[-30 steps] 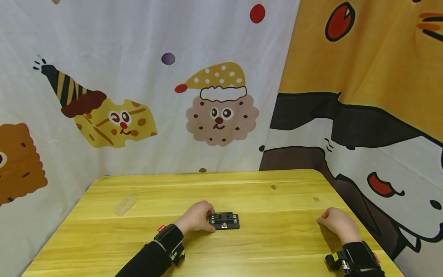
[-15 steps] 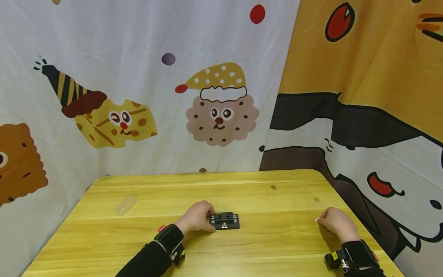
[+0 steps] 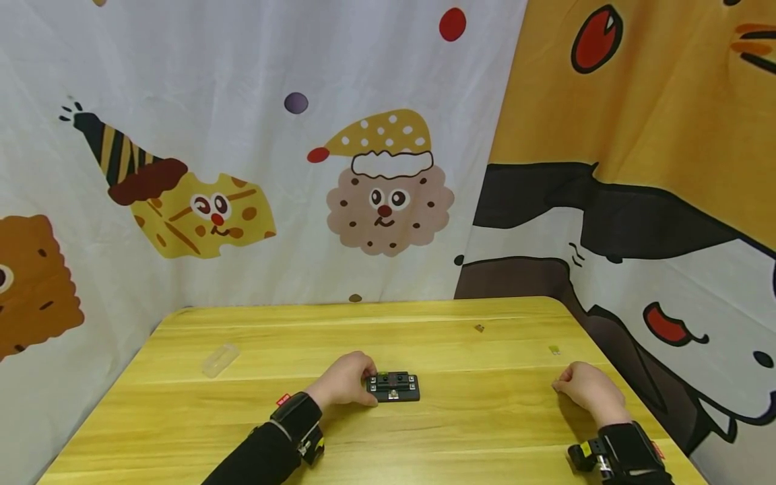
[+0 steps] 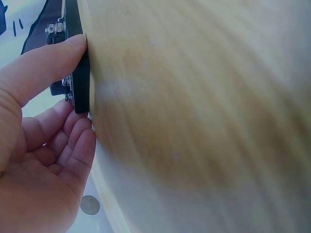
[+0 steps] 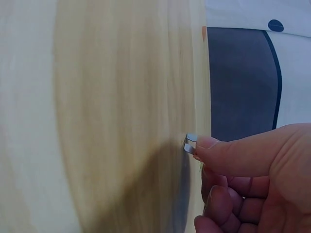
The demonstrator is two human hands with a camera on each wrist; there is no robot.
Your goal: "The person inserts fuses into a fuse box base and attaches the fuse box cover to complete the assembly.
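Note:
My left hand [image 3: 344,381] grips the left end of a small black rectangular fixture [image 3: 397,389] with metal screws and a raised bar, lying on the wooden table. In the left wrist view, the thumb presses on one long edge of the fixture's dark base [image 4: 81,77] and the curled fingers are at its end. Toward the right side of the table, my right hand [image 3: 591,391] pinches a tiny shiny metal piece with two bent prongs [image 5: 190,143] between thumb and index finger. Its prongs stick out past the thumb tip; the rest is hidden by the fingers.
A clear plastic tray [image 3: 220,360] lies at the left of the table [image 3: 291,337]. Toward the back right are a tiny brownish piece [image 3: 479,328] and a small yellowish piece [image 3: 554,349]. A cartoon-printed curtain [image 3: 254,283] hangs behind the table's far edge.
My right hand has shifted very slightly left; a white glint at its fingertips half a second ago no longer shows in the head view. The left hand and the fixture stay in place.

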